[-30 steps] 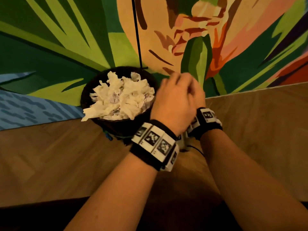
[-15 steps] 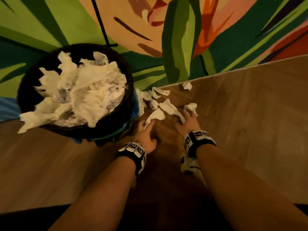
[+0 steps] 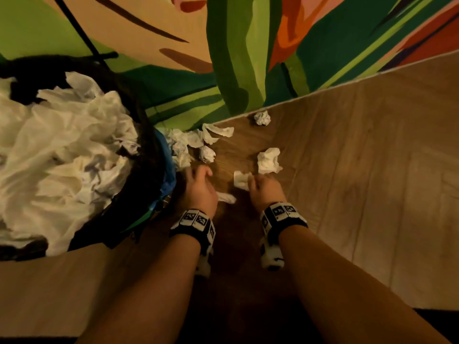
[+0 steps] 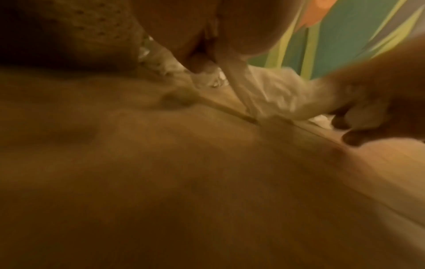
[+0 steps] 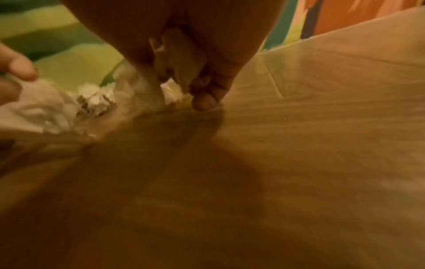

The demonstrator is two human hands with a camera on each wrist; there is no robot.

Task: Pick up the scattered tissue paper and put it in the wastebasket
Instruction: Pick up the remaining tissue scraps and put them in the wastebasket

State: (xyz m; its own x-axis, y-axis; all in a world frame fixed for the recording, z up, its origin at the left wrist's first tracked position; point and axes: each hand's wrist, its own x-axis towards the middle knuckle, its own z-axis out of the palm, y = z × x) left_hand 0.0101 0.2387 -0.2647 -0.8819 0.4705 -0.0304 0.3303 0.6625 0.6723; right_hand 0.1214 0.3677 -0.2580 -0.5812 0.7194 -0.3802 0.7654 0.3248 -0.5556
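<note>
On the brown wooden floor (image 3: pixel 360 170), crumpled white tissue paper is scattered beside the basket. One flat white tissue piece (image 3: pixel 240 180) is grasped by the curled fingers of the right hand (image 3: pixel 264 189), low against the boards. From the right wrist view, this paper (image 5: pixel 140 91) is seen squeezed between the thumb and the fingers (image 5: pixel 204 102), with one fingertip down on the wood. A thin white tissue strip (image 3: pixel 226 197) is held under the left hand (image 3: pixel 198 188), and its fingers are curled round it. From the left wrist view, the strip (image 4: pixel 232 80) is seen hanging down from the closed fingers to the floor.

A bigger crumpled white wad (image 3: pixel 268 160) is seen just past the right hand, not touched. A small white ball (image 3: pixel 207 154) is found near the left fingertips. A bunch of white crumpled pieces (image 3: pixel 198 139) is piled close to the wall, touching the basket's side. One more little white ball (image 3: pixel 262 118) is left alone further along the wall edge, well apart from the hands.

The round black wastebasket (image 3: pixel 149 175) is placed to the left of the left hand, very close to it. It is filled high with white crumpled tissue (image 3: pixel 64 150), and some is hanging over the rim. A blue bag edge (image 3: pixel 166 155) is seen at its side. Black and white wristbands (image 3: pixel 193 223) are worn on both arms. A wall painted with green, orange and cream leaves (image 3: pixel 248 58) is seen behind everything.
</note>
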